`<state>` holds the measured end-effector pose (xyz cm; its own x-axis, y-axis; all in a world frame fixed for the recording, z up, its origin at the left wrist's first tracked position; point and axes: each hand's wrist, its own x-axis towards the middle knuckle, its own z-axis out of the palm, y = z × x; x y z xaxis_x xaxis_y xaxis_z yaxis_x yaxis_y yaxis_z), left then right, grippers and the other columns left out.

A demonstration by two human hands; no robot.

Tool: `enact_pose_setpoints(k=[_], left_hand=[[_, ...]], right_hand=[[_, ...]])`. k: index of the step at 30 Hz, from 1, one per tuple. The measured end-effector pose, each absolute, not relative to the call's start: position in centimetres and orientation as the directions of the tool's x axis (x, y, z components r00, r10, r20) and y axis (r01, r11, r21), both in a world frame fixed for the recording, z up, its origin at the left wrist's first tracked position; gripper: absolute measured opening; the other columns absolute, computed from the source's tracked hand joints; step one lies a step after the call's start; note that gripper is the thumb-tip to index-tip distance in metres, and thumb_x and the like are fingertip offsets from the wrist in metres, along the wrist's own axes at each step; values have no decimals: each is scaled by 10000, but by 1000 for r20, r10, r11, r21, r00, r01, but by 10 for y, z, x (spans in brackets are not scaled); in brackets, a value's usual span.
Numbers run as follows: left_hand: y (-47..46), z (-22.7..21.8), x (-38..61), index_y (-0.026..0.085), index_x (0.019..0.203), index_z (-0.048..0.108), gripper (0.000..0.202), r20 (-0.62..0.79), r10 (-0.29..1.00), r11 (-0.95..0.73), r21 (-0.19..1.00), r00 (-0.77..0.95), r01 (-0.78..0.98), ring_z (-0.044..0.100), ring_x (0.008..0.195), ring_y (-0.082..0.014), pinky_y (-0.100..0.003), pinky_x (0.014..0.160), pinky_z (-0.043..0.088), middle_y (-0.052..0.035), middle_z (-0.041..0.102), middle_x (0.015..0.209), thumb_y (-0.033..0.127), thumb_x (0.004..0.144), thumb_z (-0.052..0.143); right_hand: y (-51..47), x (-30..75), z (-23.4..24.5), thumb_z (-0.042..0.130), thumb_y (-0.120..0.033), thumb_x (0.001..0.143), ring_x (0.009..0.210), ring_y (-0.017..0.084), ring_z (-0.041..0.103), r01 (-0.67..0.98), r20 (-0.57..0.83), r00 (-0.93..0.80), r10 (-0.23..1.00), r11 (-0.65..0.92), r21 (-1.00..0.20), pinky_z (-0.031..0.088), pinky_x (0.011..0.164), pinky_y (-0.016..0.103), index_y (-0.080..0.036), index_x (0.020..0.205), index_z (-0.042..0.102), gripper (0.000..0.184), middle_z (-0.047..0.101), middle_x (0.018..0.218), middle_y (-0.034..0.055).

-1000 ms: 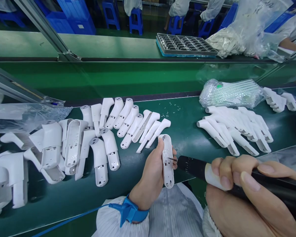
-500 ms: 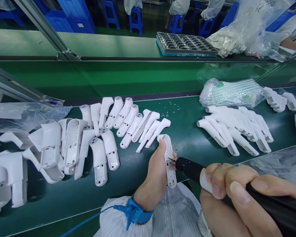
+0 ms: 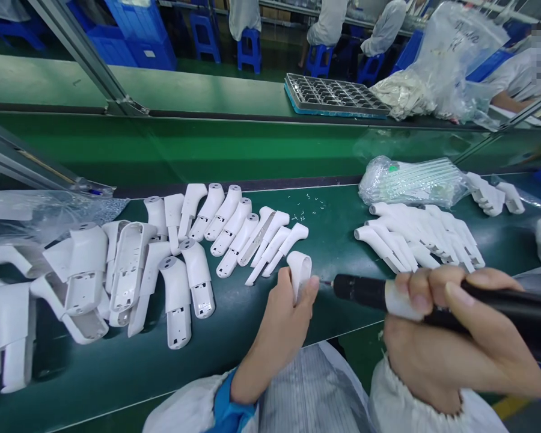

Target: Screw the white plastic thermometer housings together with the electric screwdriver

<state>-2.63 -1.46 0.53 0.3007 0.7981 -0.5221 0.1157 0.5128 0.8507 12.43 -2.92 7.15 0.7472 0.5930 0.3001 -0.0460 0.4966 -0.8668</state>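
Note:
My left hand is closed around a white plastic housing, its rounded end up and its lower part hidden by the fingers. My right hand grips a black electric screwdriver with a white band. The screwdriver's thin bit points left, close to my left fingertips and apart from the housing's visible part. Beyond my left hand lies a row of white housing pieces. Several tiny light parts are scattered on the green bench behind that row.
More white housings are heaped at left, and a pile of white handle shells lies at right. A clear plastic bag rests behind that pile. Across a green partition stand a gridded tray and people on blue stools.
The screwdriver has drawn back to the right from the housing. My left hand has turned the housing, so its open inner side no longer faces me. The view has shifted slightly.

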Motion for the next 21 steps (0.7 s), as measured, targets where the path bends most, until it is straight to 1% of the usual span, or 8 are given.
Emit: enact_pose_setpoints(k=[2, 3, 5, 7, 9, 13, 18, 21], left_hand=[[-22, -9, -33, 208, 1141, 551, 351, -383, 893, 266, 873, 237, 409, 632, 821, -264, -416, 715, 531, -106, 657, 969, 530, 1051, 444], [-25, -17, -35, 196, 1238, 541, 321, -298, 929, 155, 852, 220, 500, 657, 962, -309, -479, 800, 553, -154, 664, 1118, 427, 1054, 414], [-31, -33, -36, 190, 1399, 478, 394, -122, 972, -20, 812, 203, 583, 607, 1218, -358, -582, 967, 530, -197, 598, 1356, 253, 1020, 390], [-35, -44, -35, 196, 1456, 431, 449, 2, 983, -117, 774, 182, 623, 554, 1321, -361, -616, 1039, 503, -194, 561, 1426, 180, 1011, 374], [-36, -49, -35, 210, 1439, 434, 401, 55, 986, -143, 748, 155, 648, 552, 1327, -357, -610, 1030, 520, -183, 561, 1426, 200, 1044, 373], [-34, -49, -39, 243, 1411, 448, 340, 75, 989, -143, 733, 131, 665, 566, 1313, -361, -574, 976, 565, -164, 559, 1439, 287, 1074, 430], [-33, -51, -41, 252, 1381, 469, 311, 109, 986, -165, 724, 126, 669, 596, 1272, -337, -522, 942, 583, -136, 607, 1373, 282, 1071, 458], [-33, -52, -37, 234, 1387, 469, 324, 134, 986, -168, 714, 102, 679, 601, 1240, -330, -486, 903, 591, -146, 607, 1357, 269, 1065, 470]], right_hand=[[-2, 138, 63, 582, -108, 683, 454, 123, 418, -1, 320, 819, 477, 559, -829, 376, 475, 268, -219, 810, 538, 174, 474, 581, -45], [12, 144, 58, 601, -130, 665, 449, 125, 414, -11, 311, 831, 462, 572, -820, 371, 473, 269, -221, 793, 517, 178, 461, 570, -48], [38, 152, 46, 618, -156, 641, 449, 126, 428, -29, 292, 839, 460, 572, -820, 402, 494, 286, -216, 753, 487, 182, 456, 565, -43], [61, 157, 35, 624, -170, 645, 469, 121, 460, -15, 286, 859, 424, 581, -814, 434, 530, 290, -209, 731, 475, 176, 459, 582, -41], [79, 159, 27, 629, -171, 647, 480, 107, 461, 5, 281, 882, 378, 589, -808, 440, 539, 282, -207, 723, 465, 185, 458, 606, -48], [111, 163, 17, 618, -174, 656, 501, 106, 455, 4, 247, 912, 327, 595, -803, 453, 534, 276, -219, 753, 459, 192, 430, 621, -60], [141, 170, 9, 581, -150, 632, 506, 103, 422, -84, 144, 931, 335, 583, -808, 457, 525, 262, -232, 763, 399, 238, 381, 606, -66], [146, 173, 6, 563, -139, 639, 514, 98, 404, -146, 86, 929, 359, 572, -807, 460, 526, 251, -235, 788, 395, 244, 361, 618, -71]])
